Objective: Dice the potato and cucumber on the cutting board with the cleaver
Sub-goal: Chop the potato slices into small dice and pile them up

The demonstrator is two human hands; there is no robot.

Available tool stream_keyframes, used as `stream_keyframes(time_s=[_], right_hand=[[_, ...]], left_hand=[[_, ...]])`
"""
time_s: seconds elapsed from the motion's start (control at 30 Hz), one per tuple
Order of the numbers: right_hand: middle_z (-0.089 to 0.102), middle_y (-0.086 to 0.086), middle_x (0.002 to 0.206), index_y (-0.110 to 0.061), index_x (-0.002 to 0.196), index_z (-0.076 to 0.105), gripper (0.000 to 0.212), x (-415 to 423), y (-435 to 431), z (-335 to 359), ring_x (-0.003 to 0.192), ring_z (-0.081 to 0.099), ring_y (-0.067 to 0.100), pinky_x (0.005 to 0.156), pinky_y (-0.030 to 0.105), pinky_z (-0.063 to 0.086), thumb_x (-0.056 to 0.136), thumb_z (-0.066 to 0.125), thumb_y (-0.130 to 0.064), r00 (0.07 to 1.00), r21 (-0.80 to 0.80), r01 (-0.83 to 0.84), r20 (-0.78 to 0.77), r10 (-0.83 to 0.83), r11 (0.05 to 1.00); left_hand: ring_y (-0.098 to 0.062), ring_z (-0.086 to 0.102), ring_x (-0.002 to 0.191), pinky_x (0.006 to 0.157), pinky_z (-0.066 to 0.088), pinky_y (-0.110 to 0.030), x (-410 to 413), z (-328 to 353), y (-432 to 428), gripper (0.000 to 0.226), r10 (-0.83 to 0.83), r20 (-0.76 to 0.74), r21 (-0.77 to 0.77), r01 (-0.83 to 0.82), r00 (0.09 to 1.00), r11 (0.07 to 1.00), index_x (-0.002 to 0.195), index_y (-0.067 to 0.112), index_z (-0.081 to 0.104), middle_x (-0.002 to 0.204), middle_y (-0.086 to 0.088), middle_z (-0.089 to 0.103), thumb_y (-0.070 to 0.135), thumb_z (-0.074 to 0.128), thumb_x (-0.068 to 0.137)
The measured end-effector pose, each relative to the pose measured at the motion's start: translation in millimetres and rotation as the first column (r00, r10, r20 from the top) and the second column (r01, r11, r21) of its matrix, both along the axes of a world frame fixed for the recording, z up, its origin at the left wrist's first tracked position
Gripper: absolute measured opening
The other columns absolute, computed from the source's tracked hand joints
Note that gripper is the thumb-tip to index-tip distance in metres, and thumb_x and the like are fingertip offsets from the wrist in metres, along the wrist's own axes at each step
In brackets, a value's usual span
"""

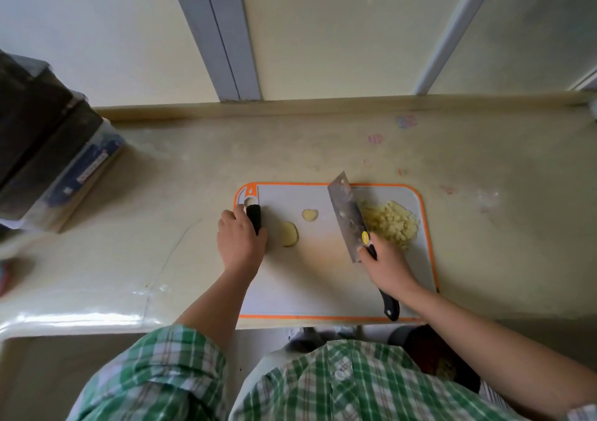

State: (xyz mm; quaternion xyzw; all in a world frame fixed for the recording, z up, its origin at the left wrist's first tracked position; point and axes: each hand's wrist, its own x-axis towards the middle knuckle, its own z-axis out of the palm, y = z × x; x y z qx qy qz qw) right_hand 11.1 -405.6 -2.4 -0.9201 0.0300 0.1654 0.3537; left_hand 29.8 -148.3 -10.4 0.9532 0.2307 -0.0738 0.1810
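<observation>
A grey cutting board (pixel 323 291) with an orange rim lies on the counter. My left hand (pixel 239 240) grips a dark cucumber (pixel 254 219) at the board's far left corner. My right hand (pixel 386 265) grips the black handle of the cleaver (pixel 345 214); its blade leans against a pile of diced potato (pixel 391 223) at the board's far right. Two pale potato slices lie flat between my hands, a larger potato slice (pixel 289 234) beside my left hand and a smaller potato slice (pixel 310 215) just beyond it.
A dark box-shaped stack (pixel 48 149) sits on the counter at the far left. The beige counter (pixel 181 178) runs to a low back ledge under a window frame (pixel 226 49). A sink basin (pixel 48 372) is at the lower left.
</observation>
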Motion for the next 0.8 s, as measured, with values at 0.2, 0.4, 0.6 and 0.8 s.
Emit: stream_keyframes(time_s=[0.2,0.4,0.6,0.8], right_hand=[[0.045,0.012,0.058,-0.012,0.071,0.037,0.025,-1,1,5,0.057,0.051,0.037,0.056,0.046,0.041,0.092,0.050,-0.016,1.000,0.014,0.025,-0.019,-0.025,1.000],[0.048,0.023,0.062,-0.006,0.074,0.039,0.023,-8,-6,7,0.058,0.052,0.040,0.056,0.048,0.042,0.093,0.049,-0.014,0.998,0.036,0.049,-0.052,-0.047,0.998],[0.042,0.014,0.059,-0.001,0.075,0.040,0.026,-9,-12,7,0.057,0.049,0.037,0.056,0.047,0.040,0.094,0.049,-0.015,0.998,0.027,0.039,-0.057,-0.038,0.999],[0.039,0.012,0.059,-0.008,0.072,0.037,0.026,-7,-12,6,0.052,0.042,0.028,0.054,0.043,0.035,0.094,0.049,-0.015,0.999,0.006,0.002,-0.050,-0.001,1.000]], left_hand=[[-0.027,0.041,0.120,0.098,0.034,-0.033,2,-3,-27,0.040,-0.525,0.065,0.177,0.507,0.849,0.843,0.129,0.016,0.055,0.127,-0.004,0.054,0.014,0.053,0.089],[-0.027,0.040,0.119,0.098,0.036,-0.032,9,-6,-41,0.034,-0.527,-0.119,0.197,0.541,0.841,0.818,0.128,0.015,0.049,0.127,-0.008,0.049,0.019,0.047,0.095],[-0.027,0.040,0.118,0.100,0.036,-0.031,20,-1,-30,0.050,-0.603,-0.228,0.164,0.641,0.764,0.750,0.129,0.015,0.044,0.127,-0.009,0.045,0.038,0.060,0.087],[-0.026,0.041,0.118,0.098,0.035,-0.032,30,0,-33,0.060,-0.635,-0.321,0.203,0.706,0.703,0.679,0.125,0.013,0.044,0.123,-0.007,0.049,0.044,0.069,0.080]])
